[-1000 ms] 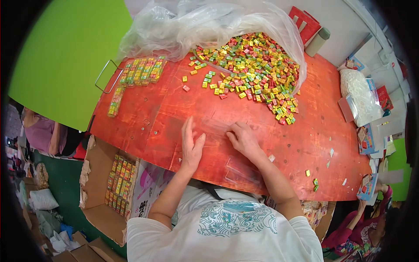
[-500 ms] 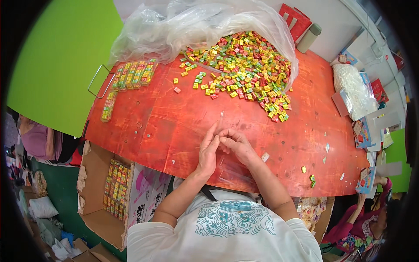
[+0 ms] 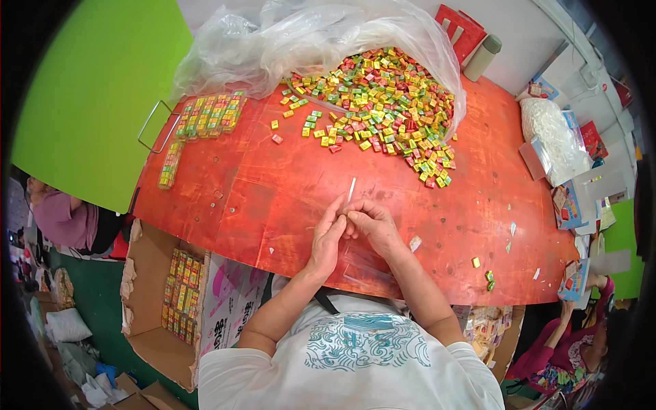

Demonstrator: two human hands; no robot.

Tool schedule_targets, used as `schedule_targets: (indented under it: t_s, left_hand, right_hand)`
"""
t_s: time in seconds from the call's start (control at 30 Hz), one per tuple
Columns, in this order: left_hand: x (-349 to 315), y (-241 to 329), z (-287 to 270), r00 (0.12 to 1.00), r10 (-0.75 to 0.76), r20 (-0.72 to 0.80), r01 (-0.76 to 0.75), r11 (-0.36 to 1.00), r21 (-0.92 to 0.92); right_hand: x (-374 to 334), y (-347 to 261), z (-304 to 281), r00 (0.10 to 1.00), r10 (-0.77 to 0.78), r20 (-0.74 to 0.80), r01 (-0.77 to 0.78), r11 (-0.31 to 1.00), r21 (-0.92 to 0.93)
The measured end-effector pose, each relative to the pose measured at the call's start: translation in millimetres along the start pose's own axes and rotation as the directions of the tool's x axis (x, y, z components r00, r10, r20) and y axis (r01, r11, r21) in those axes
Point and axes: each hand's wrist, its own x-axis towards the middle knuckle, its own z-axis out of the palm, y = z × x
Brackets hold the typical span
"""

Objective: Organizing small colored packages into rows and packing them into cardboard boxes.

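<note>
My left hand (image 3: 328, 239) and my right hand (image 3: 376, 225) meet over the red table, fingertips pinched together. Between them stands a thin, pale, see-through plastic piece (image 3: 352, 187), its narrow end pointing away from me; its lower part is hidden by my fingers. Under my right wrist, close to the table's front edge, lies a clear plastic sleeve or box (image 3: 365, 268), hard to make out. Beyond my hands spreads a big heap of small wrapped sweets (image 3: 389, 102) in yellow, red and green, partly spilling from a large clear plastic bag (image 3: 273, 41).
Filled clear packs (image 3: 208, 116) stand at the table's (image 3: 273, 205) far left by a metal handle (image 3: 156, 130). An open carton (image 3: 154, 294) with more packs sits below left. A flask (image 3: 483, 58) stands at the back. Loose sweets (image 3: 476, 262) lie near right; other people are at both sides.
The thin plastic piece between my fingers has turned slightly and tilts a little more to the right, looking whiter. My hands stay nearly in place.
</note>
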Motion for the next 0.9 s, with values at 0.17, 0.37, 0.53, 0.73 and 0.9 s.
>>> schedule_targets:
  t_s: [0.17, 0.37, 0.53, 0.73, 0.9]
  left_hand:
    - [-4.2, 1.7, 1.3, 1.000, -0.021, 0.005, 0.021, 0.999, -0.038]
    - [-9.9, -1.9, 0.1, 1.000, -0.009, 0.025, 0.009, 1.000, 0.008]
    - [-19.0, 0.3, 1.5, 0.996, 0.040, 0.081, -0.057, 0.975, 0.214]
    - [-30.0, -3.5, 0.3, 0.973, 0.152, 0.174, -0.214, 0.875, 0.433]
    - [-36.1, 1.0, 2.2, 0.981, 0.083, 0.172, -0.143, 0.918, 0.369]
  right_hand:
    - [-4.6, -2.9, 1.1, 1.000, 0.003, 0.020, -0.004, 1.000, 0.019]
    - [-13.1, -1.7, 2.8, 0.999, -0.045, -0.013, 0.044, 0.994, -0.100]
    - [-21.5, -3.2, 5.0, 0.992, -0.110, -0.058, 0.101, 0.985, -0.140]
    - [-34.6, -10.4, 6.7, 0.994, -0.105, -0.014, 0.104, 0.994, -0.025]
    - [-45.7, -13.3, 8.9, 0.996, -0.093, -0.008, 0.093, 0.996, 0.011]
